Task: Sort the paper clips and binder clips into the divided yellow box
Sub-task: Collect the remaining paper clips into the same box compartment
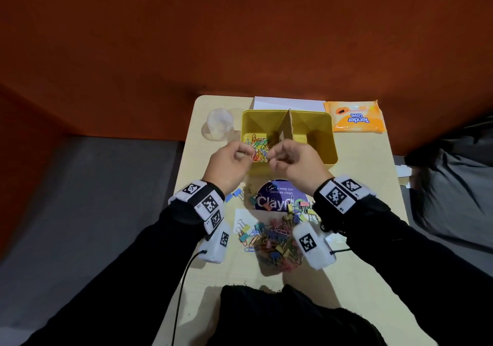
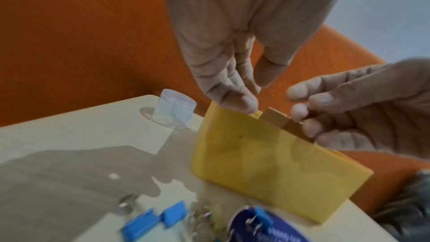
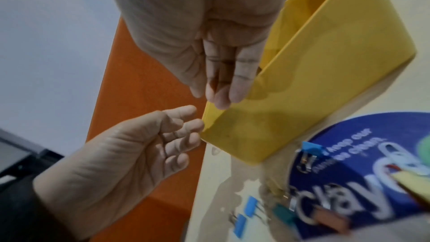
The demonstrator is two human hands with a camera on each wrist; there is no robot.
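Observation:
The yellow box [image 1: 330,137] stands at the back of the table, split by a cardboard divider [image 1: 286,126]. Coloured paper clips [image 1: 260,146] lie in its left compartment; the right compartment looks bare. My left hand [image 1: 232,161] and right hand [image 1: 290,161] hover close together over the left compartment's near wall. In the left wrist view the left hand [image 2: 256,87] hangs with relaxed fingers above the box [image 2: 267,168], holding nothing. In the right wrist view the right hand [image 3: 221,87] is also empty, fingers straight. A mixed pile of binder clips and paper clips [image 1: 274,241] lies near me.
A clear plastic cup [image 1: 219,124] stands left of the box. An orange tissue pack [image 1: 356,117] and white paper [image 1: 288,104] lie at the back. A round purple disc [image 1: 277,196] sits between box and pile. Blue binder clips [image 2: 144,225] lie loose at the left.

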